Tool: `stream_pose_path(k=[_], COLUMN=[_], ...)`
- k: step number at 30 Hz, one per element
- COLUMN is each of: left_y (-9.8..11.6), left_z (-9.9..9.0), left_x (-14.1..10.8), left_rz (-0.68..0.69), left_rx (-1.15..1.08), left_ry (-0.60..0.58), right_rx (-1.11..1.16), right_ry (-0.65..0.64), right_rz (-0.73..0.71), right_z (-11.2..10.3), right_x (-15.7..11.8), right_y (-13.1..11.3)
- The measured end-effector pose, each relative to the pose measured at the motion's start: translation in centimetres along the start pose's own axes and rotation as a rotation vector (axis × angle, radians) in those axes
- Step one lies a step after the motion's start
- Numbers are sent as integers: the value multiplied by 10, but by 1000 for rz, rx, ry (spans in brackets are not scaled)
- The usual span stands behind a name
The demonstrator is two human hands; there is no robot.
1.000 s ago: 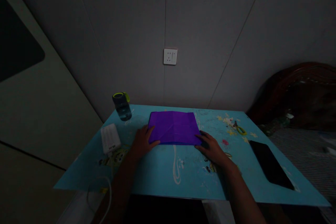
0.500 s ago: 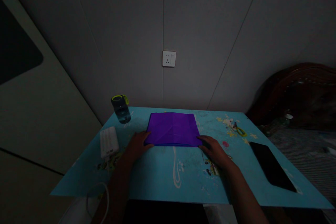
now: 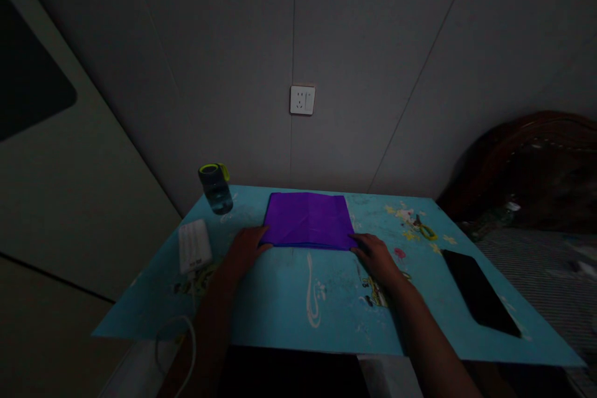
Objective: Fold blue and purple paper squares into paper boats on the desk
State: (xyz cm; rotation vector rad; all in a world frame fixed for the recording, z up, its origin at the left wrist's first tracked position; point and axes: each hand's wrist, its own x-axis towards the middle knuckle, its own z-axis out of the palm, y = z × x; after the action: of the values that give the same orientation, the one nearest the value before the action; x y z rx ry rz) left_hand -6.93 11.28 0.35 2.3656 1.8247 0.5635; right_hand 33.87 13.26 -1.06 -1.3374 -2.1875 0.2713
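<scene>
A folded purple sheet (image 3: 310,219), of thin paper or cloth, lies flat on the table with light creases and stacked layers along its near edge. My left hand (image 3: 246,250) holds its near left corner, fingers at the side and thumb by the front edge. At the near right corner, my right hand (image 3: 374,255) grips in the same way, with fingertips on the top and the thumb just below. Both forearms reach in from the bottom of the view.
The blue patterned table (image 3: 275,311) carries a dark water bottle (image 3: 217,189), a white power bank (image 3: 194,247) with a cable (image 3: 190,336), yellow-handled scissors (image 3: 425,229) and a black phone or tablet (image 3: 479,292). Behind is a wall with a socket (image 3: 302,100); a bed (image 3: 536,261) stands right.
The view has shifted a little, so most things sit slightly higher. The purple sheet seems to have slid slightly away from me, with both hands staying at its near corners.
</scene>
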Motion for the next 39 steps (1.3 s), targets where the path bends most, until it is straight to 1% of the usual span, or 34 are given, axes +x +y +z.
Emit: stream_pose_path(k=[5, 9, 11, 12, 13, 15, 17, 20, 24, 30, 34, 39], left_y=[0, 6, 14, 19, 24, 35, 45, 53, 56, 59, 61, 61], left_z=[6, 4, 1, 0, 0, 1, 6, 13, 18, 13, 10, 10], left_x=[15, 17, 13, 10, 7, -1, -6, -9, -8, -9, -9, -8], left_rz=[-15, -34, -26, -16, 6, 60, 111, 140, 137, 157, 179, 196], left_rx=[20, 33, 32, 29, 23, 13, 7, 3, -6, -20, -16, 6], left_ry=[54, 158, 222, 250, 259, 257, 230, 204, 195, 183, 175, 179], right_rx=[-20, -23, -29, -31, -43, -68, -90, -116, -139, -146, -140, -132], right_ry=[9, 40, 85, 133, 162, 189, 174, 133, 88, 58, 80, 134], right_rz=[27, 46, 101, 189, 247, 325, 365, 410, 460, 480, 485, 476], right_z=[4, 0, -4, -6, -8, -9, -8, -3, 1, -4, -4, 3], right_x=[10, 6, 1, -2, -5, -9, -11, -9, -6, -7, -6, 3], right_y=[-1, -9, -12, -12, -12, -10, -10, -13, -19, -23, -27, -41])
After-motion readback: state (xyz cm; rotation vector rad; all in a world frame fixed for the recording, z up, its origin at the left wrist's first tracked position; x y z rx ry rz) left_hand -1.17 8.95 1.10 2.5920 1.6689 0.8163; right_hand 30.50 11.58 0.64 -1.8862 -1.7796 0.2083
